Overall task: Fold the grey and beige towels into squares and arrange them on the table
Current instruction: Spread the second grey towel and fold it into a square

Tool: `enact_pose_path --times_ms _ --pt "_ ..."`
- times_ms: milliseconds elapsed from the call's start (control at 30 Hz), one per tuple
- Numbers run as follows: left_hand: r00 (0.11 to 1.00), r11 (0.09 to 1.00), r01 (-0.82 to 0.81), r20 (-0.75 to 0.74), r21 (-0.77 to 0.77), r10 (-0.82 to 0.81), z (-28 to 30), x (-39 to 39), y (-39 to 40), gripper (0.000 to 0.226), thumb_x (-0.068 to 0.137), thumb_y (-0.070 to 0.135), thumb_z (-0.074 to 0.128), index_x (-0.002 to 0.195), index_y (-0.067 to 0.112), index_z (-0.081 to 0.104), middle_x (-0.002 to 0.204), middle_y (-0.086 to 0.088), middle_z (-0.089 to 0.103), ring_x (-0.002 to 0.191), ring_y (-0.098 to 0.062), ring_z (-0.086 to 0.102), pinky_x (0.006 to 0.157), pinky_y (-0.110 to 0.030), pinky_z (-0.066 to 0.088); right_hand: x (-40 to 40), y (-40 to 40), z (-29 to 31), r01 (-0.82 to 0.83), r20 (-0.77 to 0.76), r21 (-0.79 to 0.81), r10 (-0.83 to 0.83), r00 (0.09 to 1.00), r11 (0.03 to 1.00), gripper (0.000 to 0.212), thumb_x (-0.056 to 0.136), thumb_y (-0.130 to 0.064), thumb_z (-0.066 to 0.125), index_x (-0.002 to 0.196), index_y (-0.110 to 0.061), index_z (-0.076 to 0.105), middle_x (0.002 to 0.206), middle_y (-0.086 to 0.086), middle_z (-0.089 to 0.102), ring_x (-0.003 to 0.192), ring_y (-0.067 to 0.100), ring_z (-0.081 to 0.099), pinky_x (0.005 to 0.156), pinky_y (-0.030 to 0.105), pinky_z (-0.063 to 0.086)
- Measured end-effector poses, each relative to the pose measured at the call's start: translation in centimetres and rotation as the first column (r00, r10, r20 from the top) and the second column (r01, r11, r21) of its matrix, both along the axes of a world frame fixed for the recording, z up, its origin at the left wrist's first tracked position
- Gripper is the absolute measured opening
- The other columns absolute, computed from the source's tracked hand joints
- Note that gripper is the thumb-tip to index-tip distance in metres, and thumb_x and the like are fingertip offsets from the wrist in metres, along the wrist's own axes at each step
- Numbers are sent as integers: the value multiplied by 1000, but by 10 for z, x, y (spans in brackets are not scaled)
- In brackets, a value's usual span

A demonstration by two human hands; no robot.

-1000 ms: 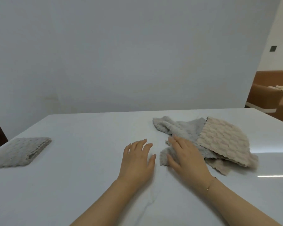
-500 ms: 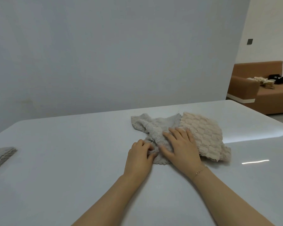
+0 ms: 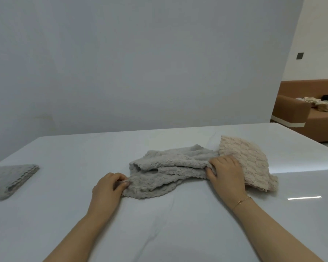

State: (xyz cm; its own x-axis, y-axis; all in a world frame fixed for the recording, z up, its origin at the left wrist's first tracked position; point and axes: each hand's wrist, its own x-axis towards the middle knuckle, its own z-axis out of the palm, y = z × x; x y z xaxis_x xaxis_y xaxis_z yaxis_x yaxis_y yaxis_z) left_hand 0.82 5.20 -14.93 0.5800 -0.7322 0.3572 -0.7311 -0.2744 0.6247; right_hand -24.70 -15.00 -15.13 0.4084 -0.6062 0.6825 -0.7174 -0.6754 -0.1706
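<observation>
A crumpled grey towel (image 3: 167, 171) lies stretched across the middle of the white bench (image 3: 159, 233), bunched into long folds running left to right. The left hand (image 3: 107, 191) has its fingers curled, pinching the towel's near left edge between thumb and fingertips. The right hand (image 3: 226, 173) grips the towel's right end, fingers bent down into the cloth, with a thin gold bracelet (image 3: 241, 201) on the wrist. Both hands sit low, at the bench surface, and the cloth between them rests on the bench. Just right of the grey towel, touching it and partly under the right hand, lies a beige towel (image 3: 250, 159) with a ribbed, bumpy weave; it is loosely doubled over, its lower corner hanging out unevenly toward the near right. At the far left edge of the bench, well apart from the hands, sits a folded grey towel (image 3: 9, 180), flat and roughly square. Behind the bench stands a plain pale wall (image 3: 140, 63), and past its right end a brown sofa (image 3: 311, 112) with some light and dark items on its seat.
</observation>
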Motion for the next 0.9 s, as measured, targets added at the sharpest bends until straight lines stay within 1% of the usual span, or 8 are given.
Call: enact_pose_path --times_ms 33,100,233,367,567,700,800,900 --pt "999 999 -34 -22 -5 34 1 5 7 18 87 20 65 76 33 60 84 12 61 88 -12 58 80 -36 46 2 1 0 -16 -5 -4 16 1000 1000 7 79 -20 63 73 -16 61 73 -2 63 76 25 59 99 38 31" --pt "996 996 -87 -33 -9 86 5 9 12 14 85 23 67 77 33 61 86 13 63 91 -13 59 85 -38 46 7 8 2 -73 -33 23 74 997 997 20 79 -29 48 86 -18 63 87 -3 65 88 23 60 104 39 26" --pt "998 989 -51 -43 -139 46 11 -3 10 10 79 31 62 82 40 60 88 21 63 90 -7 60 91 -38 46 25 41 9 -340 -118 39 342 932 940 41 86 -41 42 120 -24 57 129 -5 54 120 15 47 112 40 28" --pt "979 987 155 143 -38 -148 6 -14 3 33 69 65 50 91 42 59 97 24 58 96 -2 50 88 -29 36 51 51 9 -471 -215 -74 447 868 879 32 89 -25 53 120 -23 58 125 -1 58 113 20 53 92 36 44" --pt "968 979 203 145 29 -205 -7 -2 -3 13 89 36 61 99 28 63 97 16 56 93 -10 47 79 -25 35 61 14 24 -484 -518 -119 361 775 867 36 78 -10 71 112 -18 65 92 0 64 80 23 60 61 33 51" --pt "965 975 216 142 54 -221 -7 0 -5 13 91 33 59 99 25 65 93 17 53 94 -12 47 79 -28 35 60 -1 47 -474 -687 -87 291 665 876 23 80 -8 68 102 -17 67 82 5 59 74 25 56 51 31 38" --pt "962 965 242 101 99 -252 -5 7 1 11 90 34 60 98 29 63 96 18 54 95 -11 45 78 -27 32 60 -12 61 -339 -749 -68 177 639 938 30 85 0 53 109 -15 64 96 9 56 90 28 52 60 32 31" --pt "954 948 294 30 125 -300 -1 13 9 11 86 34 66 86 38 56 92 22 52 93 -9 44 77 -23 32 56 -24 68 -53 -767 -69 -19 641 996 26 92 -5 47 111 -14 62 106 7 53 98 26 51 67 33 41"
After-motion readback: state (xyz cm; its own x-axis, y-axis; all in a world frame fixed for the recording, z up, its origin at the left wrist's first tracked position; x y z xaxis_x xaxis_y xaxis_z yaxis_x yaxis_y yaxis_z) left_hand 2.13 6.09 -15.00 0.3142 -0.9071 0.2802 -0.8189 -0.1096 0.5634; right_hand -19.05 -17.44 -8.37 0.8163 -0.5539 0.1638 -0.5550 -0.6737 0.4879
